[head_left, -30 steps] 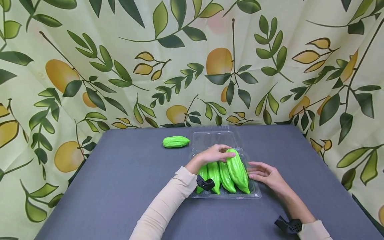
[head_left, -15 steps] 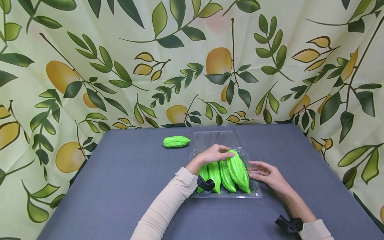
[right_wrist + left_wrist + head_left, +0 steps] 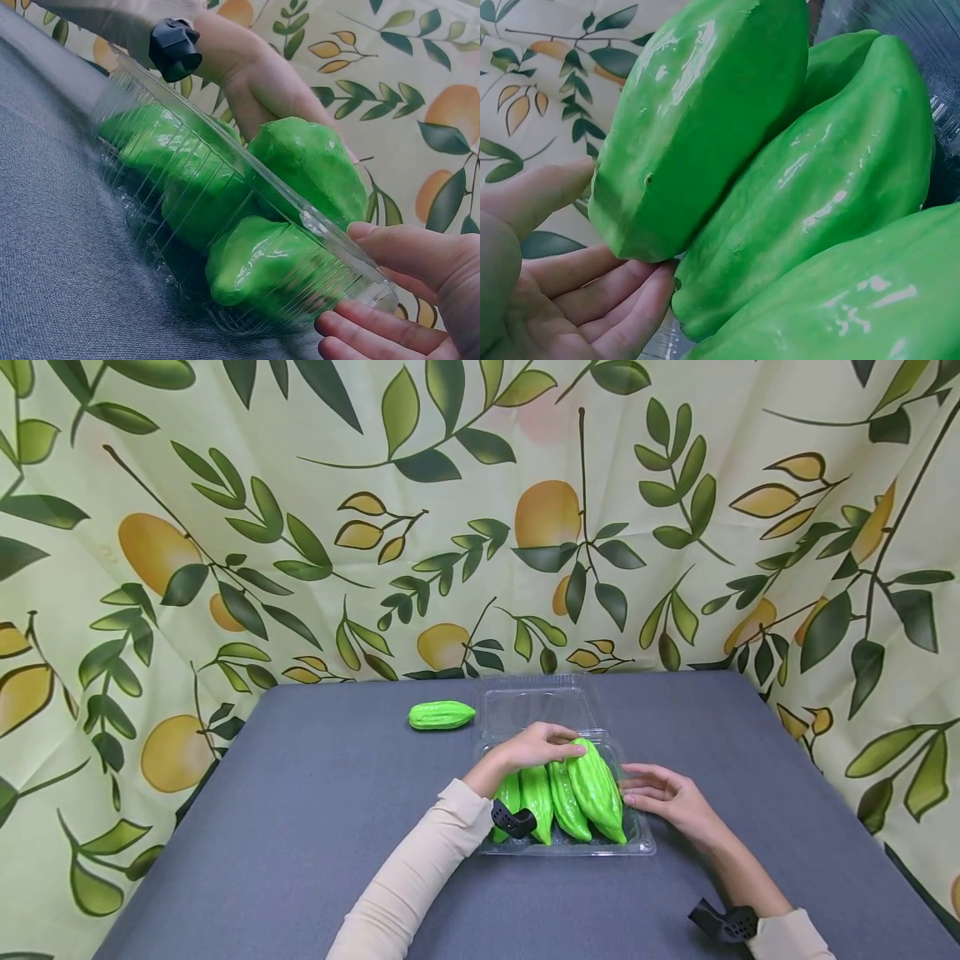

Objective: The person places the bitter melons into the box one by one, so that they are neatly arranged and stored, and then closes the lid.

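Several bright green, ribbed, pod-shaped fruits lie side by side in a clear plastic clamshell box [image 3: 566,850]. At its right side one green ribbed fruit [image 3: 596,789] leans higher than its neighbour [image 3: 810,180], its far end raised. My left hand [image 3: 538,745] holds that end; in the left wrist view the thumb is on one side and the fingertips [image 3: 652,289] on the underside. My right hand [image 3: 667,797] is at the box's right wall with fairly straight fingers, touching it. In the right wrist view its thumb lies by the rim and the fingers against the wall.
The box's transparent lid [image 3: 540,710] lies folded back behind it. Another green ribbed fruit [image 3: 441,715] rests on the grey table [image 3: 337,827] to the left of the lid. A curtain [image 3: 465,527] printed with leaves and fruit hangs around the table.
The raised end of the fruit in my left hand has sunk slightly toward the box. My right hand stays at the box's side.
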`<state>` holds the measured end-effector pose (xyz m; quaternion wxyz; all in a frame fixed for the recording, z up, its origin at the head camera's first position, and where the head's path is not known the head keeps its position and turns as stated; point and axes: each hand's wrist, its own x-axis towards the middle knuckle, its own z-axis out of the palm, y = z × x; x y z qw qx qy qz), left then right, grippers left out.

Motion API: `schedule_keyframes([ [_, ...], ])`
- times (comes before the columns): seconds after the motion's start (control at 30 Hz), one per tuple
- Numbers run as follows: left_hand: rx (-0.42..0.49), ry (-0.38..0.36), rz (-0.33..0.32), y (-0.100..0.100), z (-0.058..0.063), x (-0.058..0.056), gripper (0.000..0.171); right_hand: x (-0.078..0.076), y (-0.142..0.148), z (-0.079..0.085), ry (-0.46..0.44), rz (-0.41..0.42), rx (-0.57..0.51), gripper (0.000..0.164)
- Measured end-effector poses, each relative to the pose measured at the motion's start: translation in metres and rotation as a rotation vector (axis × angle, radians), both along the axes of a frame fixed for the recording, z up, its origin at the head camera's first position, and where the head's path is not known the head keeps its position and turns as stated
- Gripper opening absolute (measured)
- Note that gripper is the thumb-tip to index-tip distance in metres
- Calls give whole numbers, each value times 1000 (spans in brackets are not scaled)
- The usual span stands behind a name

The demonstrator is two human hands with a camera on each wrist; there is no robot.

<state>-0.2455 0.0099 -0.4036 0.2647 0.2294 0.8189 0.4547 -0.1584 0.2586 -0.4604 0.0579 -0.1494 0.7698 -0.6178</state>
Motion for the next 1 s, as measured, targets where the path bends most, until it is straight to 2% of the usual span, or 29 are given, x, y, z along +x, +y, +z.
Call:
schedule_keyframes([
  [0.4,55,43,19,-10,-3,-2,44,-1,1,-1,-5,15,-19,45],
  [1.0,241,5,82,-30,7,-4,42,-1,2,-3,17,47,-62,42],
])
